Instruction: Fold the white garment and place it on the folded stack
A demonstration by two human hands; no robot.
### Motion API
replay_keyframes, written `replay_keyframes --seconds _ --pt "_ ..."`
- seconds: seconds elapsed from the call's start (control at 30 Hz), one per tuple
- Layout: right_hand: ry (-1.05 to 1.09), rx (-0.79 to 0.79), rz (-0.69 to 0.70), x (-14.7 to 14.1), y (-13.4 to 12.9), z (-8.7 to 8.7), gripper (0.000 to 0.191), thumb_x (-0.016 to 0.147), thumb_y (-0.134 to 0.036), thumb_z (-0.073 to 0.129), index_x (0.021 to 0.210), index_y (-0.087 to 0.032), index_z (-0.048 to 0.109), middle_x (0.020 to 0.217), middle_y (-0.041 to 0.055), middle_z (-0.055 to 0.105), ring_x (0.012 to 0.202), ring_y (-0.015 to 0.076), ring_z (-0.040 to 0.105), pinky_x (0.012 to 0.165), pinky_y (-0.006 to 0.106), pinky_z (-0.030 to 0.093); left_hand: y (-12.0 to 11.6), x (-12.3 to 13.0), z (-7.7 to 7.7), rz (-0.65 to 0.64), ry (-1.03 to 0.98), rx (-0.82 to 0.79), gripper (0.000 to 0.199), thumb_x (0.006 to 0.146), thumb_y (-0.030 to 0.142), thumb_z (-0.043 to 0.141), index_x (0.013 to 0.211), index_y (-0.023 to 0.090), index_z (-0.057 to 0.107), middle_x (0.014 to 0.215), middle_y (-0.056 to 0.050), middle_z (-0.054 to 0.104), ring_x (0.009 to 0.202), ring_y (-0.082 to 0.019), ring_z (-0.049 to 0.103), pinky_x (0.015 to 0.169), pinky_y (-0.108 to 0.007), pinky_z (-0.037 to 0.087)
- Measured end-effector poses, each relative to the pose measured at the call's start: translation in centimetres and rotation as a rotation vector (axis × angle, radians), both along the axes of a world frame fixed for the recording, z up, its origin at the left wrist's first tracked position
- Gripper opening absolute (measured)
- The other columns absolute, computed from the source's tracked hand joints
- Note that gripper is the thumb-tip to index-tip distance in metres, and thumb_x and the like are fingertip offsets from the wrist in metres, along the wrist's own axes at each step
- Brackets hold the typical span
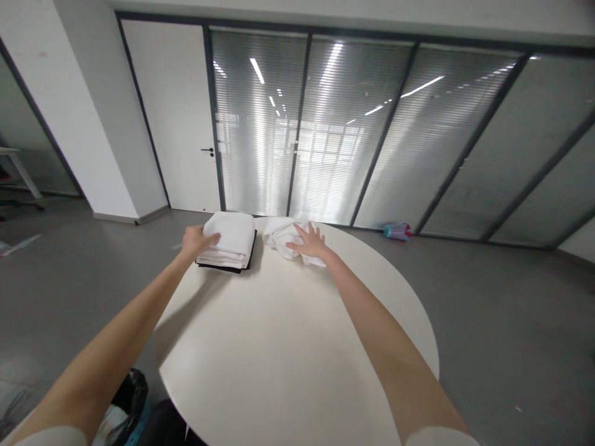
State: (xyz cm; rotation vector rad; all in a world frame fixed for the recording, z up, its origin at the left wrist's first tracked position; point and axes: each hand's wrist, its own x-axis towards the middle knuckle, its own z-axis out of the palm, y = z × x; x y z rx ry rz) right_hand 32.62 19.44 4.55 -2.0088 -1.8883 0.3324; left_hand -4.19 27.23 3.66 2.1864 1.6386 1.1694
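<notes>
A stack of folded white cloth (232,238) lies at the far left of the round white table (279,347), with a black layer under it. My left hand (199,241) rests at the stack's left side, its thumb on the cloth and its other fingers partly hidden; whether it grips the cloth is unclear. To the right of the stack is a crumpled white cloth (277,235). Over the right part of that cloth my right hand (310,241) is spread, fingers apart, not closed on it.
A black-lined bin (132,396) stands on the floor at the lower left, beside the table. Beyond the table are a white door (174,118) and glass partitions with blinds. A blue and pink object (396,231) lies on the floor by the glass.
</notes>
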Motion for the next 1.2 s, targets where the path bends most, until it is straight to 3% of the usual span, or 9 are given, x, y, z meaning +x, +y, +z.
replay_keyframes --seconds 0.1,0.2,0.33,0.47,0.63,0.73,0.83,1.07,1.2 --pt "0.087 0.267 0.054 -0.1 -1.8 -0.3 0.084 0.08 -0.071 0.062 0.15 -0.029 0.044 0.166 0.0099 0.009 0.152 0.0392 0.0 0.12 0.058 0.008 -1.9 2.5 1.7 0.063 0.0 0.149 0.03 0.085 0.031 0.063 0.101 0.006 0.068 0.092 -0.009 0.064 0.093 -0.026 0.06 0.083 -0.038 0.047" --pt "0.396 0.43 0.225 -0.5 -3.9 -0.4 0.069 0.081 -0.07 0.06 0.135 -0.026 0.059 0.154 0.0122 0.037 0.141 0.032 0.038 0.116 0.048 0.032 -5.2 6.0 3.8 -0.082 -0.003 0.352 0.025 0.089 0.022 0.057 0.109 0.013 0.07 0.102 -0.005 0.064 0.092 -0.02 0.062 0.085 -0.033 0.049" --pt "1.044 0.174 0.257 -1.2 -7.2 0.2 0.078 0.085 -0.078 0.046 0.148 -0.033 0.035 0.133 0.0116 0.058 0.097 0.026 0.07 0.086 0.048 0.056 -11.5 10.5 5.1 -0.388 0.067 0.62 0.029 0.09 0.014 0.054 0.113 0.022 0.071 0.101 -0.004 0.065 0.082 -0.016 0.062 0.074 -0.028 0.051" --pt "1.326 -0.039 0.129 -0.7 -9.8 -0.6 0.075 0.085 -0.075 0.05 0.144 -0.031 0.037 0.118 0.0102 0.066 0.085 0.0249 0.071 0.071 0.043 0.06 -17.5 13.5 2.3 -0.67 0.441 0.647 0.038 0.087 0.004 0.052 0.115 0.024 0.069 0.102 -0.005 0.066 0.084 -0.018 0.061 0.07 -0.03 0.049" --pt "1.144 0.046 -0.034 1.9 -11.2 -4.6 0.082 0.058 -0.029 0.086 0.131 -0.029 0.049 0.116 0.0032 0.069 0.096 0.0229 0.067 0.072 0.033 0.058 -20.9 14.8 -3.1 -1.01 0.656 0.504 0.029 0.093 0.027 0.061 0.121 0.02 0.065 0.112 -0.009 0.065 0.092 -0.022 0.062 0.074 -0.034 0.05" --pt "1.081 0.043 -0.03 3.4 -11.7 -6.5 0.069 0.058 -0.032 0.085 0.121 -0.023 0.058 0.111 0.0045 0.071 0.096 0.0237 0.067 0.077 0.034 0.057 -21.3 14.6 -3.9 -1.156 0.513 0.371 0.045 0.093 0.053 0.059 0.125 0.022 0.064 0.121 -0.01 0.063 0.101 -0.023 0.062 0.088 -0.036 0.049" --pt "0.975 0.074 -0.046 4.4 -11.8 -7.3 0.066 0.059 -0.038 0.083 0.118 -0.019 0.061 0.107 0.0063 0.073 0.094 0.0242 0.067 0.08 0.034 0.055 -21.1 14.3 -3.9 -1.138 0.426 0.262 0.038 0.097 0.047 0.054 0.123 0.022 0.065 0.116 -0.009 0.064 0.101 -0.022 0.062 0.09 -0.034 0.047" --pt "0.35 0.111 -0.089 4.5 -12.3 -7.0 0.048 0.076 -0.043 0.073 0.117 -0.018 0.066 0.106 0.0071 0.068 0.095 0.0253 0.064 0.09 0.04 0.049 -20.1 14.6 -5.4 -1.111 0.484 0.21 0.018 0.096 0.03 0.057 0.103 0.022 0.071 0.1 -0.006 0.068 0.09 -0.019 0.063 0.084 -0.031 0.046" --pt "0.085 0.256 -0.172 2.5 -14.6 -3.3 0.03 0.079 -0.037 0.074 0.102 -0.02 0.074 0.108 0.0101 0.06 0.094 0.024 0.062 0.09 0.037 0.048 -22.1 14.0 -2.3 -1.138 0.419 0.247 0.02 0.097 0.029 0.056 0.11 0.022 0.07 0.091 -0.005 0.07 0.083 -0.018 0.065 0.076 -0.031 0.047"
